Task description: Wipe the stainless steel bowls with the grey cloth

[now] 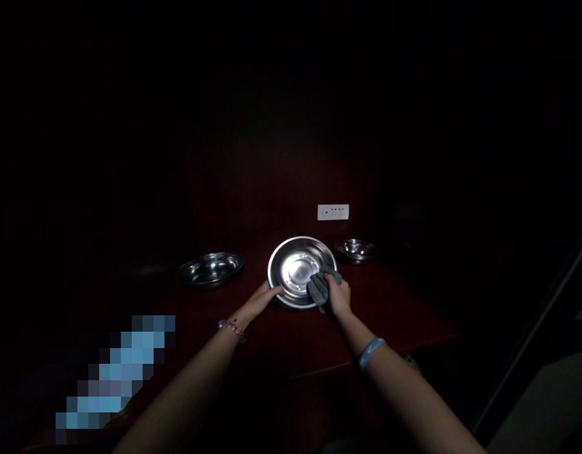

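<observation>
A round, shiny metal bowl (297, 268) is tilted up towards me above the dark red table. At its lower left rim, my left hand (263, 299) grips it, with the thumb over the edge and the other fingers hidden behind. My right hand (338, 295) is closed on a grey cloth (318, 289), which lies against the lower right inside and rim of the bowl. A beaded bracelet is on my left wrist and a blue band on my right.
On the dark red table (291, 353), another shallow metal bowl (210, 270) stands at the left. Several nested metal bowls (355, 250) stand at the back right. A white socket panel (333, 212) is on the back wall. Something blue, pixelated (118, 372), lies at the lower left.
</observation>
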The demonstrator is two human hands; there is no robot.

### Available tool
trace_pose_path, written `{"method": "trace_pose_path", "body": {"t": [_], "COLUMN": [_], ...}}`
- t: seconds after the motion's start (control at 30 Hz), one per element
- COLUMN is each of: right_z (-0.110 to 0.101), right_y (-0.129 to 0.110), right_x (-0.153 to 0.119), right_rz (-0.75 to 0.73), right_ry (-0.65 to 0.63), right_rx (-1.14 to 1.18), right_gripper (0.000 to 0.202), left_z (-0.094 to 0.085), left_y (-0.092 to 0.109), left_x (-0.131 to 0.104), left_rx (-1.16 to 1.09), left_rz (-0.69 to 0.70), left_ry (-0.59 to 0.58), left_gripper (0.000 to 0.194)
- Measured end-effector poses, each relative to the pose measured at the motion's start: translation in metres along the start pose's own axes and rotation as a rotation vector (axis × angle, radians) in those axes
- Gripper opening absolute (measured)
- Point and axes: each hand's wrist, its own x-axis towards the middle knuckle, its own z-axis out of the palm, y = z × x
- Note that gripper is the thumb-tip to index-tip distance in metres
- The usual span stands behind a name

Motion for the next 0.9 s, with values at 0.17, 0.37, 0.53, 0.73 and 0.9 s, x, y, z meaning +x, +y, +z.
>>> {"method": "trace_pose_path", "body": {"t": [0.17, 0.37, 0.53, 0.73, 0.9], "right_z": [0.001, 0.001, 0.002, 0.005, 0.006], "right_y": [-0.001, -0.001, 0.002, 0.006, 0.006], "right_x": [0.000, 0.002, 0.004, 0.005, 0.005], "right_rz": [0.031, 0.017, 0.019, -0.006, -0.008], "right_ry": [0.028, 0.024, -0.002, -0.024, -0.044], "right_rx": [0.021, -0.038, -0.048, -0.059, -0.035], "right_gripper": [0.046, 0.047, 0.048, 0.047, 0.044], "left_z": [0.011, 0.020, 0.023, 0.020, 0.018], "left_y": [0.003, 0.001, -0.011, -0.013, -0.008], "left_x": [-0.003, -0.001, 0.001, 0.003, 0.003], "left_rx": [0.021, 0.158, 0.201, 0.205, 0.195], "left_rz": [0.102, 0.209, 0.212, 0.220, 0.198], "left_ry": [0.029, 0.037, -0.040, -0.024, 0.009], "left_gripper": [0.056, 0.081, 0.085, 0.075, 0.066]}}
